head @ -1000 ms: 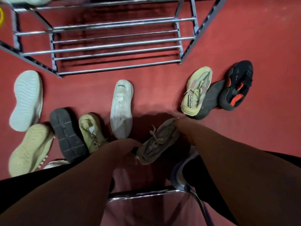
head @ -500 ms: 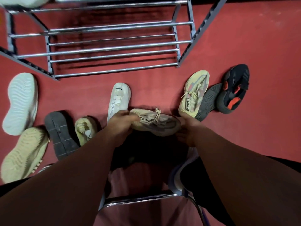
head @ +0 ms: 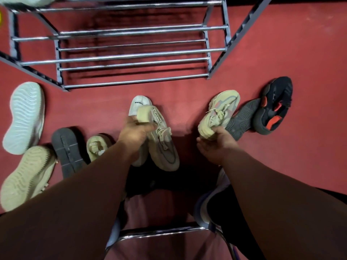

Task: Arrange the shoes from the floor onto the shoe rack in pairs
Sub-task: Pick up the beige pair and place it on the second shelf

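Note:
My left hand [head: 134, 133] grips the heel of a beige laced sneaker [head: 163, 145], lifted with its toe pointing toward me. My right hand [head: 216, 145] holds the heel of the matching beige sneaker [head: 219, 111], whose toe points away toward the rack. The metal shoe rack [head: 131, 57] stands just ahead with bare bar shelves. A white shoe [head: 139, 105] lies under my left hand, partly hidden.
On the red floor at left lie a white sole-up shoe [head: 24, 117], a beige sole-up shoe [head: 26, 177], a dark sole [head: 68, 151] and a small beige shoe [head: 97, 147]. At right lie a grey sole [head: 242, 119] and a black-orange shoe [head: 274, 106]. A chrome chair frame [head: 165, 231] sits below me.
My left hand took over the first beige sneaker and turned it toe-down. My right hand let it go, moved right and grasped the second beige sneaker by the heel.

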Demonstrator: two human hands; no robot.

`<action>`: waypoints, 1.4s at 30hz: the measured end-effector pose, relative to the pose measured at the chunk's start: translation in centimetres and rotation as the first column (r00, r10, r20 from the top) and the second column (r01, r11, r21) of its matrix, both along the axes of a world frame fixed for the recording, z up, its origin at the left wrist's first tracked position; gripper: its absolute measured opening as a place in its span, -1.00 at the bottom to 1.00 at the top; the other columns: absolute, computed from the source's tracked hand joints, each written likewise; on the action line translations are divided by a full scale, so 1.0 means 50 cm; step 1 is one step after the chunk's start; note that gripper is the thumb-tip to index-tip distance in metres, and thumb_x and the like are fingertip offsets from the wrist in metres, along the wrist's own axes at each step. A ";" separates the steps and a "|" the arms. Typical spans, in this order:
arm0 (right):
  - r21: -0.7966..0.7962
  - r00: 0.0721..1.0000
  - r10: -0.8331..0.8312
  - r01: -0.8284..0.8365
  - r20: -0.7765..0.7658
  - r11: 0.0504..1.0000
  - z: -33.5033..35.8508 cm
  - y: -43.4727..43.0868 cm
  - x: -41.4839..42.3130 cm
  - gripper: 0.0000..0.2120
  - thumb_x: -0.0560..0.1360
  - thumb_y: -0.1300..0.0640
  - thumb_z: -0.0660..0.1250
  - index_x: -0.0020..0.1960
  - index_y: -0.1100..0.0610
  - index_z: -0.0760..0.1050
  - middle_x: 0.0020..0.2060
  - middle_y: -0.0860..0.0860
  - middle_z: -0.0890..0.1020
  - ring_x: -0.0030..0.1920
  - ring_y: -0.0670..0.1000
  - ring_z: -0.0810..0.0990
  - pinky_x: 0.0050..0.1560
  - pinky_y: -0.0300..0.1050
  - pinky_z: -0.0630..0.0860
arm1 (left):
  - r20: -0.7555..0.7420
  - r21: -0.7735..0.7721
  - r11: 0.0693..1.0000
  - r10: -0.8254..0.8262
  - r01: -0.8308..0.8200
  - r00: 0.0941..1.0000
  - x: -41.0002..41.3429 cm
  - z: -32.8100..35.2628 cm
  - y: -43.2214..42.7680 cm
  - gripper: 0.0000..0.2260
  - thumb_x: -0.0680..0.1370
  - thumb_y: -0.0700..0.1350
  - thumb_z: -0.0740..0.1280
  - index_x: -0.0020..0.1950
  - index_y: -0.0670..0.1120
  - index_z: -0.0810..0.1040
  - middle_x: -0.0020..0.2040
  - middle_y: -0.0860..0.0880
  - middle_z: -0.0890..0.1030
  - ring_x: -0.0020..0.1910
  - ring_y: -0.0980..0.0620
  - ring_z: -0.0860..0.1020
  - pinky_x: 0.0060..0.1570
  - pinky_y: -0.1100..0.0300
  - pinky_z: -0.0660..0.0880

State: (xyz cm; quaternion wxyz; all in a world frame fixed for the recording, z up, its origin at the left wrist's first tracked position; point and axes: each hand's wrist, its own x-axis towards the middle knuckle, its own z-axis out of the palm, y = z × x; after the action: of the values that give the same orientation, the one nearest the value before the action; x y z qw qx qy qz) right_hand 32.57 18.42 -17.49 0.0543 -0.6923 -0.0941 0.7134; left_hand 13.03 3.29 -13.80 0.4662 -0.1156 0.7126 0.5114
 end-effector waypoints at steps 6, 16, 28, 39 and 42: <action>-0.126 0.915 0.400 -0.402 -0.045 0.907 -0.012 -0.070 -0.019 -0.64 0.37 -0.08 0.35 0.04 0.13 0.61 -0.20 0.07 0.66 -0.17 0.08 0.57 -0.06 -0.04 0.42 | 0.274 0.040 0.997 -0.068 0.059 0.959 0.061 -0.035 -0.022 -0.60 0.34 -0.33 0.49 0.17 -0.31 0.60 0.09 -0.37 0.65 0.06 -0.39 0.64 0.10 -0.30 0.57; -0.146 0.917 0.375 -0.393 -0.134 0.908 0.006 -0.114 -0.055 -0.60 0.48 0.02 0.30 0.24 0.18 0.60 0.07 0.18 0.65 0.05 0.20 0.64 -0.04 -0.01 0.66 | 0.329 -0.314 0.901 -0.192 0.299 0.925 0.119 -0.059 -0.050 -0.78 0.46 -0.19 0.48 0.08 -0.11 0.58 0.02 -0.17 0.67 -0.13 -0.09 0.63 -0.19 0.06 0.61; 0.032 0.724 0.673 -0.684 0.150 0.729 0.282 -0.064 -0.074 -0.49 0.60 -0.23 0.14 -0.22 0.17 0.53 -0.51 0.08 0.56 -0.49 0.05 0.53 -0.41 -0.18 0.45 | 0.139 -0.241 0.945 -0.193 0.222 0.971 0.028 0.224 -0.022 -0.78 0.58 0.03 0.34 -0.09 -0.13 0.56 -0.27 -0.09 0.54 -0.37 0.03 0.47 -0.31 0.13 0.57; 0.351 0.453 0.706 -0.887 0.545 0.299 0.663 -0.004 -0.033 -0.67 0.56 -0.01 0.41 -0.28 0.17 0.55 -0.66 -0.01 0.51 -0.71 -0.03 0.44 -0.66 -0.26 0.36 | -0.103 -0.076 0.933 -0.358 0.351 0.928 -0.048 0.590 -0.092 -0.78 0.58 0.02 0.26 -0.19 -0.05 0.53 -0.46 0.00 0.47 -0.53 0.10 0.42 -0.16 0.11 0.63; 0.481 0.561 0.623 -0.818 0.545 0.316 0.697 -0.013 -0.023 -0.62 0.48 -0.10 0.44 -0.31 0.19 0.56 -0.61 0.07 0.49 -0.61 0.05 0.40 -0.51 -0.26 0.28 | -0.147 0.040 0.963 -0.258 0.266 0.955 -0.062 0.647 -0.122 -0.84 0.53 -0.02 0.29 -0.15 -0.07 0.58 -0.44 -0.01 0.51 -0.50 0.09 0.45 -0.20 0.09 0.63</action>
State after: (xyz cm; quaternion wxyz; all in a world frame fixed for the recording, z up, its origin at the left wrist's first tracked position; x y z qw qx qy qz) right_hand 31.42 17.76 17.35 -0.0309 -0.5845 -0.6604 0.4704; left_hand 9.93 -2.83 18.54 0.4818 0.0297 0.7372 0.4728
